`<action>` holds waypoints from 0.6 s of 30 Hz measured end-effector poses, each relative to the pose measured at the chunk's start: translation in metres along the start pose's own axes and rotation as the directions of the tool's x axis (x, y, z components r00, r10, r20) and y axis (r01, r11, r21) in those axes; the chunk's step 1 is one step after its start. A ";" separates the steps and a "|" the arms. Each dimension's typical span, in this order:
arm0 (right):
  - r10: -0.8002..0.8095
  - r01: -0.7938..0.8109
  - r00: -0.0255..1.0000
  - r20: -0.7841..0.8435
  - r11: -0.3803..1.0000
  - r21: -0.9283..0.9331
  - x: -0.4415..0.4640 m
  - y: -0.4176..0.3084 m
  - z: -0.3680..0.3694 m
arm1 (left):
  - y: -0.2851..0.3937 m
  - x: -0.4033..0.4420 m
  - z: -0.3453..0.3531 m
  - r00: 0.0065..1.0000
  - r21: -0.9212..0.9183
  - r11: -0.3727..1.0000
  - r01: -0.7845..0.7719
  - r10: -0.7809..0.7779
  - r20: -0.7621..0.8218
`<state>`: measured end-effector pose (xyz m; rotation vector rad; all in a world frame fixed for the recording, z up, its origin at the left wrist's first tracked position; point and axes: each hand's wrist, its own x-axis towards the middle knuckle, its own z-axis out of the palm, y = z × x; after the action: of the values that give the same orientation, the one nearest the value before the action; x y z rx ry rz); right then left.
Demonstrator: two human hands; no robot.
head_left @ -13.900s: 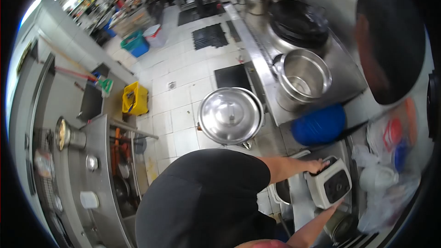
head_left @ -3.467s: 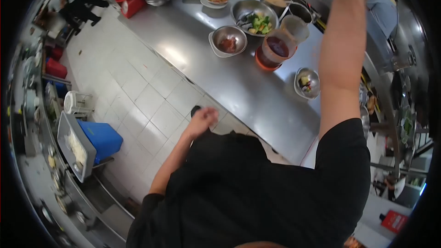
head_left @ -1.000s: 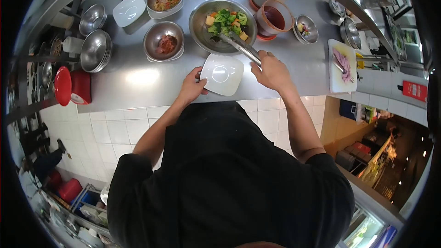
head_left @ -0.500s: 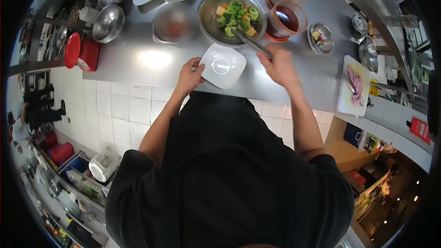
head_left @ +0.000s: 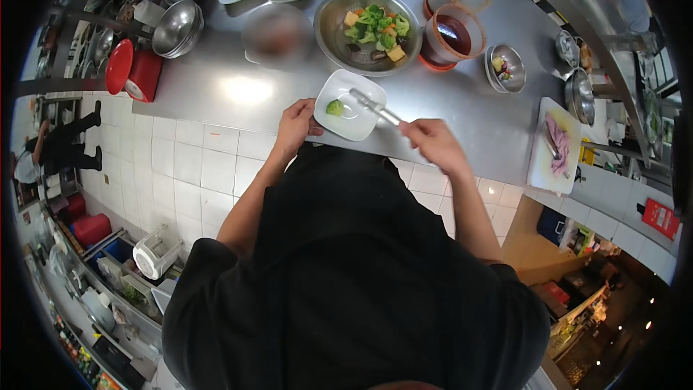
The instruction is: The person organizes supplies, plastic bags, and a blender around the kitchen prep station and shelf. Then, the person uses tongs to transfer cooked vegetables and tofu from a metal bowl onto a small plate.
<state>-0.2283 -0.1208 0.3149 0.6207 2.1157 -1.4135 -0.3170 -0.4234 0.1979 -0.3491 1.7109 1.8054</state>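
Note:
My left hand [head_left: 297,124] is closed on the left rim of a square white dish [head_left: 354,127] near the counter's front edge. One broccoli floret [head_left: 334,107] lies in the dish. In my right hand [head_left: 433,141] I grip metal tongs [head_left: 380,110], whose tips are over the dish, to the right of the floret; nothing shows between them. Just beyond stands a large steel bowl [head_left: 325,47] of mixed vegetables [head_left: 377,27]: broccoli, yellowish chunks and dark pieces.
Right of the bowl are a tub of dark red liquid [head_left: 453,35] and a small steel bowl [head_left: 511,79]. A cutting board [head_left: 552,173] with a pink cloth [head_left: 557,141] lies far right. A red scale [head_left: 144,76] and stacked bowls [head_left: 177,29] are left. A person [head_left: 54,141] stands far left.
My right hand has brought the tongs from the vegetable bowl down over the dish. A broccoli floret now lies in the dish. My left hand stays at its rim.

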 end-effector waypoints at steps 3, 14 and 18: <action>-0.236 0.148 0.946 -0.221 0.924 -0.353 -0.020 -0.052 -0.031 | 0.000 -0.001 0.001 1.000 -0.026 1.000 0.003 -0.004 -0.010; -0.654 0.106 0.699 -0.290 0.496 -0.862 0.037 -0.056 -0.026 | -0.008 -0.001 0.002 0.997 0.028 0.998 -0.054 0.055 -0.045; -0.685 0.269 0.661 -0.306 0.598 -0.755 0.002 -0.054 -0.042 | -0.011 0.003 0.000 0.998 0.028 0.999 -0.044 0.045 -0.035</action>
<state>-0.2702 -0.1006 0.3650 0.1254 3.2566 -0.5732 -0.3124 -0.4227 0.1877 -0.3362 1.7798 1.8156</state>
